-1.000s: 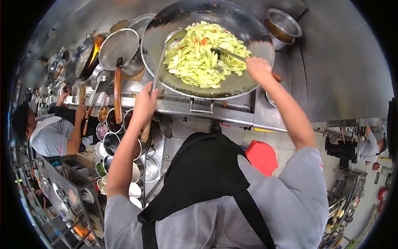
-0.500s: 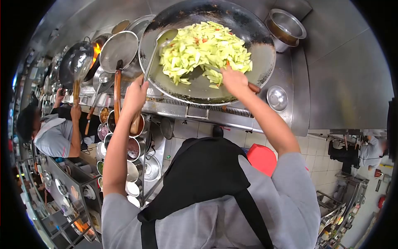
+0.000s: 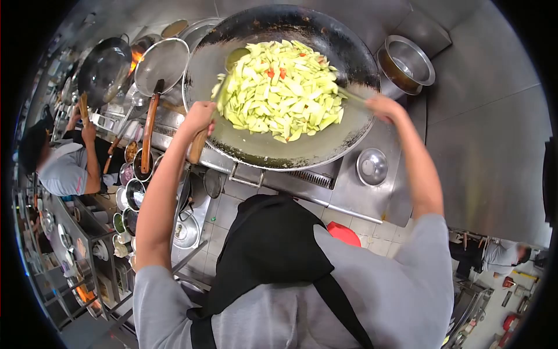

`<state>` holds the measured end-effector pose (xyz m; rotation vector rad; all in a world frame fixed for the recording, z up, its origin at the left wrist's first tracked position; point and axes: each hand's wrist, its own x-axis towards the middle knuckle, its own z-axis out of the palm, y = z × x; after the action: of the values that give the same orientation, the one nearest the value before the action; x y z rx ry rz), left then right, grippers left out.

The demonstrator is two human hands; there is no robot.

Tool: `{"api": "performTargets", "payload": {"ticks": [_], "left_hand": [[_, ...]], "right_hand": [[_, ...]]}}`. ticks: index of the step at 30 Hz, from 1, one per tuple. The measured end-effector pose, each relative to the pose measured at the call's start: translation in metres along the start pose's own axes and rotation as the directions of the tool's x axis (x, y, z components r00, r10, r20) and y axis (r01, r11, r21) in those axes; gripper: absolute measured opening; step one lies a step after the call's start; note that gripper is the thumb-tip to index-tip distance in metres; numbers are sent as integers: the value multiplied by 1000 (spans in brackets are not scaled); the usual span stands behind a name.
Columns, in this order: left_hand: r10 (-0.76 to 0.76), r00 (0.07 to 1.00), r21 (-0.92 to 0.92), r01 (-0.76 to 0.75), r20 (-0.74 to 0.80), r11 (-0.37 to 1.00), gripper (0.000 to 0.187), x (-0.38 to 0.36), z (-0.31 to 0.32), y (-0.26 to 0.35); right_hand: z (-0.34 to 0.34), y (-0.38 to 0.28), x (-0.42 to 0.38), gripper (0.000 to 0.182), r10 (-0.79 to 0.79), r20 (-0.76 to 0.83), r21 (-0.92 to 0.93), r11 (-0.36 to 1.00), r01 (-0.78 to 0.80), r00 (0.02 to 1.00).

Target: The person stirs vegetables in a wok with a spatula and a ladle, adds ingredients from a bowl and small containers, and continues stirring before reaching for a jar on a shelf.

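Observation:
A large blackened wok (image 3: 343, 43) holds a heap of pale green vegetable slices (image 3: 285, 87) with a few red pieces. My left hand (image 3: 199, 116) is closed round the shaft of a ladle, whose wooden handle juts out below the fist. The ladle's bowl (image 3: 237, 59) rests at the left side of the heap. At the wok's right side, my right hand (image 3: 385, 109) grips a metal-shafted cooking utensil (image 3: 352, 96), slightly blurred. Its far end is hidden at the slices, so its kind does not show.
On the left are a wooden-handled strainer (image 3: 163, 67), another wok (image 3: 106, 70) near a flame, and several seasoning pots (image 3: 135, 193). A metal pot (image 3: 407, 64) and a small steel bowl (image 3: 372, 167) stand right. A co-worker (image 3: 67, 163) works at left; another person is far right.
My right hand has moved right and away from the slices with its utensil. The slices are gathered into a rounder heap. The ladle stays on the left side, and the view has shifted slightly.

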<state>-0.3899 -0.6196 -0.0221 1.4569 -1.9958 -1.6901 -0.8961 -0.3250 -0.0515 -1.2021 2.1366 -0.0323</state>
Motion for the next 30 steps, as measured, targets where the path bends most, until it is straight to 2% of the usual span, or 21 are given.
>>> {"api": "performTargets", "payload": {"ticks": [1,2,3,5,6,7,9,11,13,14,16,17,18,20,22,23,25,26,27,29,30], "left_hand": [[-30,999,-40,32,33,999,30,7,12,3],[-61,996,-80,66,67,995,30,20,25,-1],[-98,989,-114,110,107,987,29,24,38,-4],[-35,996,-112,44,80,993,31,5,63,13],[-11,997,-109,19,70,994,31,-8,67,17],[40,998,-7,-39,41,999,31,-25,65,14],[161,987,190,-157,-3,969,32,-61,62,19],[126,991,193,-114,-54,975,32,-90,58,24],[152,983,243,-123,-106,962,32,-99,56,27],[247,951,367,-166,-187,915,30,-98,54,28],[421,874,504,-258,-242,825,28,-78,44,27],[502,825,569,-289,-259,770,28,-65,40,26],[501,823,597,-267,-267,757,28,-46,35,29],[415,884,680,-168,-217,713,38,3,27,33],[376,911,718,-149,-168,680,36,63,29,21],[349,923,684,-150,-162,714,36,83,35,25],[259,960,589,-147,-110,794,37,99,48,47],[196,979,527,-139,-54,839,38,98,52,61],[137,990,463,-126,9,878,40,94,54,71],[221,974,482,-220,54,848,36,76,44,67],[258,963,490,-261,76,832,34,62,33,60]], "right_hand": [[11,-19,36,34,-41,35,-3,999,41,999],[30,-46,66,34,-192,-82,23,981,194,978],[36,-75,64,30,-176,-128,14,984,180,976],[47,-136,57,27,-144,-220,0,989,148,965],[45,-133,53,27,-129,-247,43,989,144,960],[44,-120,48,27,-107,-265,87,987,134,958],[19,-101,2,30,-226,-286,-44,974,223,931],[-9,-114,-67,33,-188,-358,-201,972,121,914],[-28,-118,-104,32,-74,-408,-315,947,-64,910],[-40,-118,-116,32,-41,-402,-311,946,-95,915],[-57,-110,-128,32,25,-383,-305,940,-151,923],[-60,-97,-120,32,40,-403,-299,939,-172,915],[-62,-79,-104,32,53,-424,-294,936,-193,904],[-67,-71,-68,31,80,-425,-322,918,-233,901],[-59,-32,20,33,-96,-323,-373,927,-33,941],[-60,-43,43,33,-91,-243,-255,967,26,966],[-43,-53,101,35,-82,-132,233,966,111,988],[-32,-66,116,35,-180,-108,249,947,202,978],[-20,-83,125,36,-226,-95,46,972,231,969],[1,-108,114,34,-137,-115,292,942,165,984],[2,-110,99,29,-149,-187,183,966,184,971]]}}
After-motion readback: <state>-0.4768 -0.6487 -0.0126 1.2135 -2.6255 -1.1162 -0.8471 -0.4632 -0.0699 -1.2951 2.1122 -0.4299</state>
